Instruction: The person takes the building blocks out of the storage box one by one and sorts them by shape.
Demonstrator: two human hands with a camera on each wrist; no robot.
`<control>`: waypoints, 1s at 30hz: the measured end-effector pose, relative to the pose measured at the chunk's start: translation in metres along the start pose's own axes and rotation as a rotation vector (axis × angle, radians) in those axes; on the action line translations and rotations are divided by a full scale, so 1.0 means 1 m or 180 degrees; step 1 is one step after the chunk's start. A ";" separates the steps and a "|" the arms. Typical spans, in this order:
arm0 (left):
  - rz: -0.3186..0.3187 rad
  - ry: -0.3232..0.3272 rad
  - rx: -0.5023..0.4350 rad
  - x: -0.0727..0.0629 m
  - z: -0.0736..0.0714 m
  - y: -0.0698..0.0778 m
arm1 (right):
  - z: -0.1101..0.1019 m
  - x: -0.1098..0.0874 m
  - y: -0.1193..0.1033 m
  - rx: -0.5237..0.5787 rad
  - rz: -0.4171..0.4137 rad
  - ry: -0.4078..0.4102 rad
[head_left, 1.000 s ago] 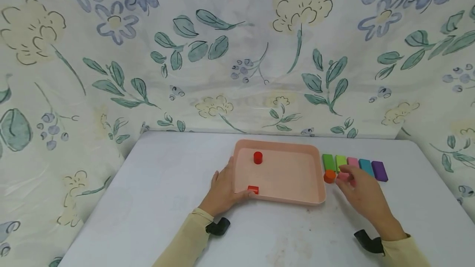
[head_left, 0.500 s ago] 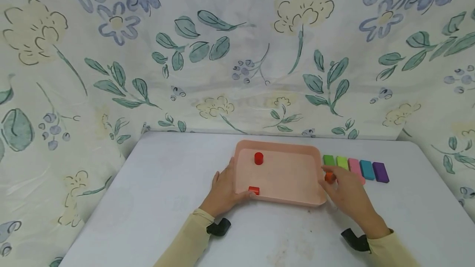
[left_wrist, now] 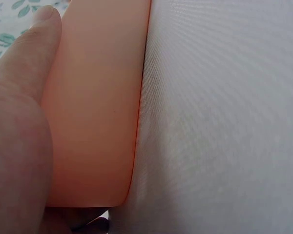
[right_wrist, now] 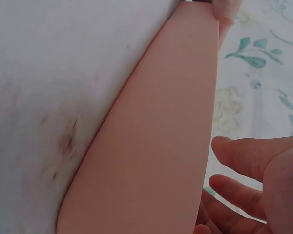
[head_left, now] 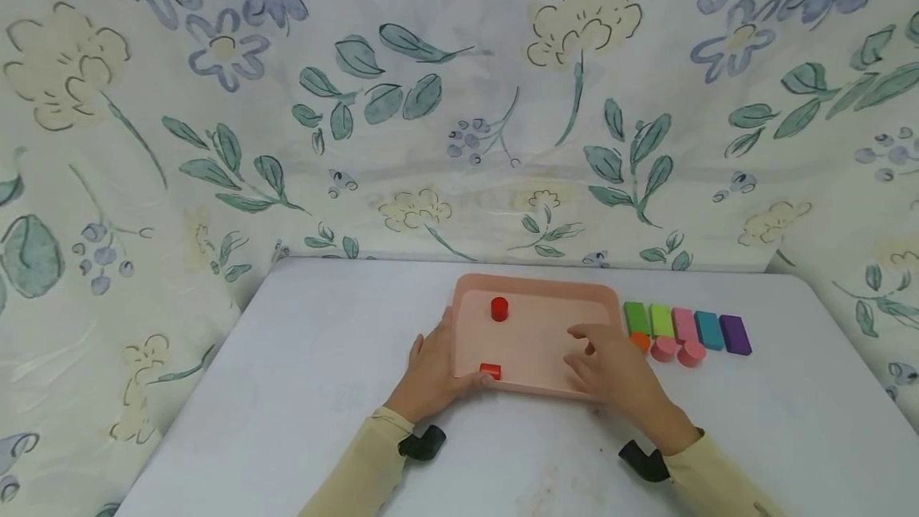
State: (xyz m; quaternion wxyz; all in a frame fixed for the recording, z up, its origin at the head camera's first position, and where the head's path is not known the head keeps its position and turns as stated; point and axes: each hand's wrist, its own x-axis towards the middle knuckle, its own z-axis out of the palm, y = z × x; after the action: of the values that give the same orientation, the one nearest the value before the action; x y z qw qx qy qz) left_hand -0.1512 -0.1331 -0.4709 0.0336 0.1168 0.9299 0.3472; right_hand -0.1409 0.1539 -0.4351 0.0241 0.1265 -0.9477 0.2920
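A shallow peach-pink tray (head_left: 534,341) lies on the white table. My left hand (head_left: 429,377) holds its near left corner, fingers along the left side and thumb at the front wall. The left wrist view has that thumb (left_wrist: 36,46) against the tray wall (left_wrist: 95,107). Inside the tray, one red cylinder (head_left: 498,309) stands toward the back left; a second red cylinder (head_left: 491,372) lies by the left thumb. Over the tray's right part hovers my right hand (head_left: 621,369), thumb and fingers apart with nothing between them, also seen in the right wrist view beyond the tray wall (right_wrist: 151,126).
Right of the tray stands a row of blocks: green (head_left: 636,318), lime (head_left: 661,321), pink (head_left: 684,325), blue (head_left: 708,330) and purple (head_left: 735,334). In front are an orange cylinder (head_left: 640,341) and two pink cylinders (head_left: 692,353). A flowered cloth (head_left: 459,102) hangs behind the table.
My right hand has moved left from the pink cylinders, past the orange one, to over the tray, uncovering those cylinders. My left hand and the red cylinders have stayed in place.
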 end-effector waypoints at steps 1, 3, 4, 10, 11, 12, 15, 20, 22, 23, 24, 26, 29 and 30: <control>-0.0005 0.0001 -0.0010 0.000 0.000 0.000 | 0.002 0.001 -0.002 0.0008 -0.0020 -0.0014; -0.0014 0.0003 -0.0011 0.000 0.000 -0.001 | 0.007 0.004 -0.007 0.0005 -0.0075 -0.0028; -0.0017 0.0007 -0.0006 0.000 0.000 -0.001 | 0.009 0.005 -0.009 -0.0005 -0.0118 -0.0021; -0.0060 0.0003 0.0042 0.000 0.000 0.001 | 0.018 0.010 -0.020 -0.0116 -0.0387 0.0092; -0.0067 0.0000 0.0056 0.000 0.000 0.001 | 0.019 0.011 -0.022 -0.0110 -0.0410 0.0089; -0.0070 -0.0001 0.0067 0.000 0.000 0.001 | 0.020 0.012 -0.024 -0.0098 -0.0433 0.0068; -0.0057 0.0000 0.0088 0.000 -0.001 0.001 | 0.024 0.016 -0.030 -0.0024 -0.0455 -0.0023; -0.0008 -0.0005 0.0121 0.000 -0.002 0.002 | 0.030 0.022 -0.038 0.0082 -0.0511 -0.0190; 0.0003 -0.0014 0.0138 0.000 -0.003 0.002 | 0.032 0.024 -0.041 0.0089 -0.0566 -0.0226; 0.0015 -0.0013 0.0142 0.000 -0.003 0.002 | 0.033 0.025 -0.042 0.0100 -0.0582 -0.0249; 0.0024 -0.0010 0.0144 0.000 -0.003 0.002 | 0.034 0.026 -0.043 0.0120 -0.0602 -0.0274; 0.0044 -0.0001 0.0144 0.000 -0.003 0.002 | 0.036 0.028 -0.045 0.0158 -0.0648 -0.0319; 0.0043 -0.0002 0.0150 0.000 -0.004 0.003 | 0.039 0.032 -0.048 0.0237 -0.0762 -0.0399; 0.0040 -0.0005 0.0161 -0.001 -0.004 0.003 | 0.040 0.033 -0.048 0.0248 -0.0821 -0.0418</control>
State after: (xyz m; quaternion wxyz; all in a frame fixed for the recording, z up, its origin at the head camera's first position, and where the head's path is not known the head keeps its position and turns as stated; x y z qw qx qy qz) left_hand -0.1506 -0.1333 -0.4663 0.0292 0.1237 0.9376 0.3237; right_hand -0.1593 0.0859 -0.4384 -0.0056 0.2668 -0.9111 0.3142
